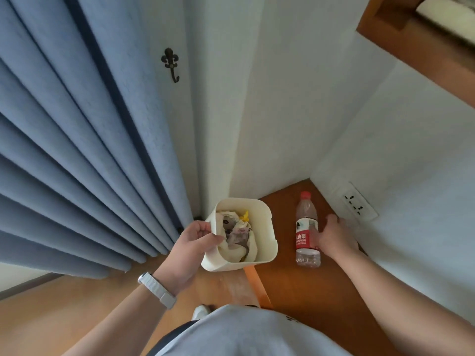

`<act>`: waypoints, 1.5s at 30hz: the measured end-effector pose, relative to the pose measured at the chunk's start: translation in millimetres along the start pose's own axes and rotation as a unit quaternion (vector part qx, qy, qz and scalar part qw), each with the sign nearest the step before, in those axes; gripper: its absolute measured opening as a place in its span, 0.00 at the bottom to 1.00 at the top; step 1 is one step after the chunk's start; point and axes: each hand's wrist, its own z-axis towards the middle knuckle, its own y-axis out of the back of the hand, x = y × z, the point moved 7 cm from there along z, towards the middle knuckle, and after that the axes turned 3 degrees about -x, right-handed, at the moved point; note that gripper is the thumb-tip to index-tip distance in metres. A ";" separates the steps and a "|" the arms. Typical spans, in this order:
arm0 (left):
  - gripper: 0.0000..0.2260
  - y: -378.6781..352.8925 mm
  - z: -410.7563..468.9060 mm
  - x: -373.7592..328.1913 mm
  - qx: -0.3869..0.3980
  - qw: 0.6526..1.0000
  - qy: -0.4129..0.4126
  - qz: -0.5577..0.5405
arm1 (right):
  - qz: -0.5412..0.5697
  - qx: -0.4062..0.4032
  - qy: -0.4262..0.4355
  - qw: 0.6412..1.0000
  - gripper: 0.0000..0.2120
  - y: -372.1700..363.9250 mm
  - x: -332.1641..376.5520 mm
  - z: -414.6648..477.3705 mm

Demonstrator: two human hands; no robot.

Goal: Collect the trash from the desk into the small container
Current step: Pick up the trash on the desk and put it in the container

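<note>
Left hand (191, 249) pinches the small container (266, 253) at its rim, thumb inside, w/ crumpled trash (237, 237) in it. Right hand (331, 236) is spread open just beside the bottle (305, 227); can't tell if touching. Bottle stands on the desk (295, 291), right of the container. Prob. empty, so light, thin, smooth plastic; I'd wrap the labelled mid-section.

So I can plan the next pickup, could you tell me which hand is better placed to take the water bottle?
Probably the right: the right hand is open beside the water bottle standing on the desk, while the left hand grips the rim of the small container of crumpled paper.
</note>
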 end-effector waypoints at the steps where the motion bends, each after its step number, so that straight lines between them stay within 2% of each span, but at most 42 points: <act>1: 0.30 -2.7 1.6 -1.9 0.002 1.000 0.000 0.003 | -0.004 0.012 -0.005 1.000 0.32 -7.0 -3.5 -0.2; 3: 0.29 -8.0 4.6 -5.6 0.003 1.000 0.001 0.007 | 0.000 0.031 -0.007 0.999 0.35 -17.8 -2.7 0.7; 5: 0.28 -13.4 8.0 -8.6 0.003 1.000 0.004 0.012 | 0.029 0.043 -0.020 0.998 0.33 -24.6 0.6 3.8; 11: 0.17 -28.6 19.6 -11.8 0.017 0.999 0.006 0.027 | 0.177 0.137 -0.037 0.974 0.16 -41.9 8.7 6.1; 17: 0.20 -34.8 24.4 -22.1 0.033 0.999 0.005 0.036 | 0.243 0.218 -0.086 0.941 0.18 -49.8 3.1 -5.8; 20: 0.20 -33.2 24.4 -26.1 0.038 0.999 0.003 0.029 | 0.273 0.179 -0.085 0.941 0.19 -40.5 3.1 -7.2; 23: 0.21 -26.9 24.3 -28.2 0.032 0.999 0.000 0.022 | 0.363 0.088 -0.032 0.927 0.22 6.0 18.3 -18.6; 28: 0.22 -19.9 25.1 -28.9 0.029 0.999 -0.003 0.026 | 0.491 -0.058 0.096 0.864 0.24 112.1 61.0 -65.7; 30: 0.22 -18.6 23.7 -28.7 0.030 0.999 -0.004 0.029 | 0.508 -0.057 0.143 0.847 0.22 132.7 85.2 -83.2; 32: 0.22 -17.6 20.4 -29.9 0.032 0.999 -0.007 0.033 | 0.512 -0.007 0.180 0.840 0.22 132.5 113.2 -97.6; 35: 0.23 -17.0 13.7 -34.3 0.037 0.999 -0.016 0.032 | 0.487 0.058 0.203 0.847 0.31 110.5 148.3 -112.6; 37: 0.23 -15.9 9.5 -37.7 0.040 0.999 -0.025 0.026 | 0.458 0.059 0.200 0.864 0.33 96.2 163.7 -117.3; 41: 0.22 -11.8 3.0 -41.6 0.045 0.998 -0.033 0.021 | 0.402 0.037 0.188 0.895 0.30 78.7 178.7 -121.6; 45: 0.22 -9.9 -0.7 -42.5 0.042 0.998 -0.041 0.016 | 0.395 0.019 0.189 0.899 0.30 71.0 187.8 -126.7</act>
